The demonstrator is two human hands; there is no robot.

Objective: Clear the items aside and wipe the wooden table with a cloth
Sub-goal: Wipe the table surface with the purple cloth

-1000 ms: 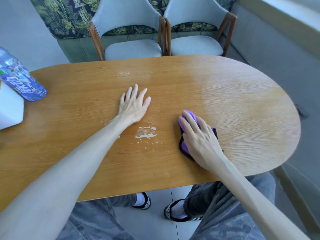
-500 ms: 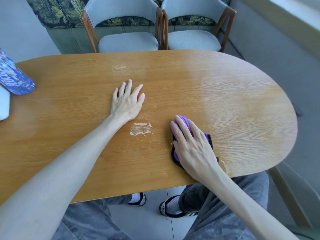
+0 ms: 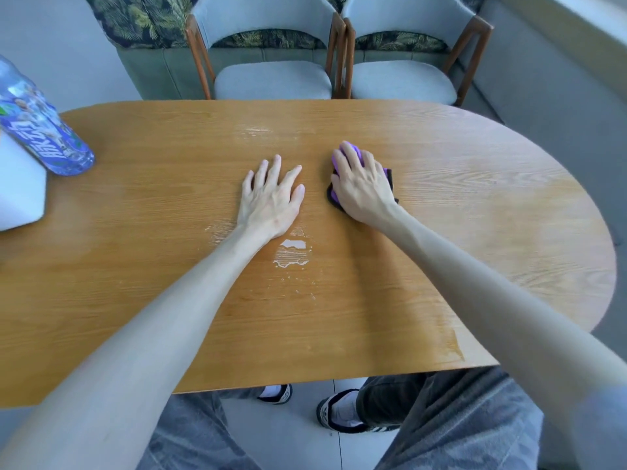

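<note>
Right hand [image 3: 363,184] has pushed the cloth [image 3: 356,156] from the near edge toward mid-tabletop, now just beside the left hand [image 3: 271,198]; left hand is in much the same spot as before.

Right hand lies flat on the cloth, fingers straight and a little spread, palm pressing down; that's a wiping hold, not a pinch; purple cloth shows past the fingertips, dark edge at the wrist side. Left hand is flat on bare wood, fingers splayed, holding nothing; looks like a brace for leaning over the tabletop [image 3: 475,232].

Puddle [image 3: 291,254] sits just near of the left hand, close to the wrist, with small droplets trailing nearer; a fainter wet smear [image 3: 252,132] lies further out. Judging by this, the wipe isn't done; the wet patch is still untouched.

Bottle [image 3: 44,130] and a white box [image 3: 20,195] are already parked at the far-left end, well apart from the hands, so the clearing step looks finished. Two chairs [image 3: 271,62] stand at the far side, off the tabletop.

In the way: the left forearm crosses right beside the puddle; a leftward sweep of the cloth would likely run into that hand unless it lifts.
</note>
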